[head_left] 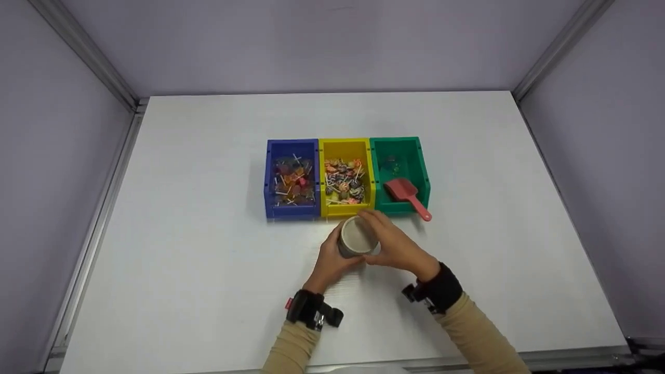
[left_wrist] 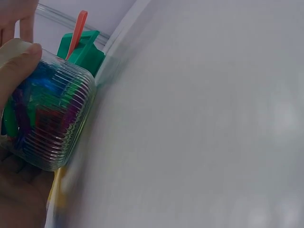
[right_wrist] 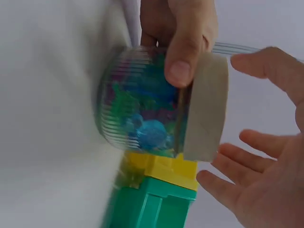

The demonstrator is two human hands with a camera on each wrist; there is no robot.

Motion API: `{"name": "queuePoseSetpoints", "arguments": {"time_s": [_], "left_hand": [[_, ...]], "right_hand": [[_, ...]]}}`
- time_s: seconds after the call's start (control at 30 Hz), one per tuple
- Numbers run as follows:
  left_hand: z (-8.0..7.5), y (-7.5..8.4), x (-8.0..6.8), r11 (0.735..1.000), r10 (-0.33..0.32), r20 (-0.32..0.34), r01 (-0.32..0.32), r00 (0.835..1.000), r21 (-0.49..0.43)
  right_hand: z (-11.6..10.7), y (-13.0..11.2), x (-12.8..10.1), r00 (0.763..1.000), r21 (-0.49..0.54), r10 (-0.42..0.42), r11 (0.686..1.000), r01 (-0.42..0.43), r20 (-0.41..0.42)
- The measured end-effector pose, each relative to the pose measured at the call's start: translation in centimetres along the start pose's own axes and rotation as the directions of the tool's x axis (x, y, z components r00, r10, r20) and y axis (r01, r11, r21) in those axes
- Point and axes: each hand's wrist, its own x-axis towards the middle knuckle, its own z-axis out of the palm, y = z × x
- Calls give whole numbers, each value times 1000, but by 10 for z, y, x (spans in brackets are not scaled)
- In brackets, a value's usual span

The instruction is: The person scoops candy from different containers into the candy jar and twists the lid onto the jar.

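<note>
In the head view three bins stand side by side at the centre of the white table (head_left: 182,234). Leftmost is the blue bin (head_left: 291,179), filled with lollipops. Touching it on the right is the yellow bin (head_left: 345,177), also full of wrapped sweets on sticks. Next comes the green bin (head_left: 399,174), which holds a red scoop (head_left: 408,195) whose handle sticks out over the bin's near rim toward the lower right.

Just below the yellow bin, near the middle of the frame, sits a ribbed clear jar (head_left: 357,237) with a pale lid (head_left: 358,234). The left hand (head_left: 332,259) comes up from the lower centre and grips the jar's left side, fingers curled round the ribbed wall. In the left wrist view the jar (left_wrist: 50,121) fills the left edge, with coloured contents blurred behind the glass, and a thumb presses on it near the lid.

In the right wrist view the jar (right_wrist: 142,107) lies across the upper centre, with the left hand's thumb (right_wrist: 183,52) over it and the lid (right_wrist: 206,104) facing right.

The right hand (head_left: 395,244) reaches in from the lower right of the head view, its fingers over the lid's far edge. In the right wrist view the right hand (right_wrist: 266,190) is spread, fingers relaxed and apart, just beside the lid; whether they touch it I cannot tell.
</note>
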Motion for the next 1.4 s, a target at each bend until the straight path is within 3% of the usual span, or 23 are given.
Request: {"name": "queuePoseSetpoints", "arguments": {"time_s": [0.17, 0.33, 0.5, 0.67, 0.87, 1.03, 1.13, 1.27, 1.4], "left_hand": [[1, 0, 0, 999, -44, 10, 45, 999, -26], [1, -2, 0, 996, -67, 8, 67, 998, -52], [0, -3, 0, 997, -61, 2, 61, 998, -52], [-1, -2, -1, 995, -80, 4, 80, 997, -57], [1, -3, -1, 995, -87, 9, 88, 996, -55], [1, -4, -1, 996, -69, 7, 69, 998, -60], [0, -3, -1, 998, -52, -1, 52, 999, -42], [0, -4, -1, 1000, -14, -6, 14, 1000, -11], [0, -3, 0, 1000, -5, 1, 5, 1000, 0]], "right_hand": [[-13, -6, 17, 984, -111, -69, 990, 88, 166], [-14, -10, 24, 983, -149, -48, 986, 75, 177], [-8, -13, 23, 996, -123, 10, 992, 2, 94], [1, -18, 20, 996, -156, 72, 985, -79, -49], [16, -29, 18, 949, -191, 236, 942, -277, -210], [25, -30, 16, 929, -201, 258, 928, -314, -264], [21, -25, 17, 948, -186, 240, 942, -279, -207], [7, -14, 20, 990, -183, 140, 973, -140, -17], [-8, -7, 25, 988, -184, 12, 983, 16, 153]]}}
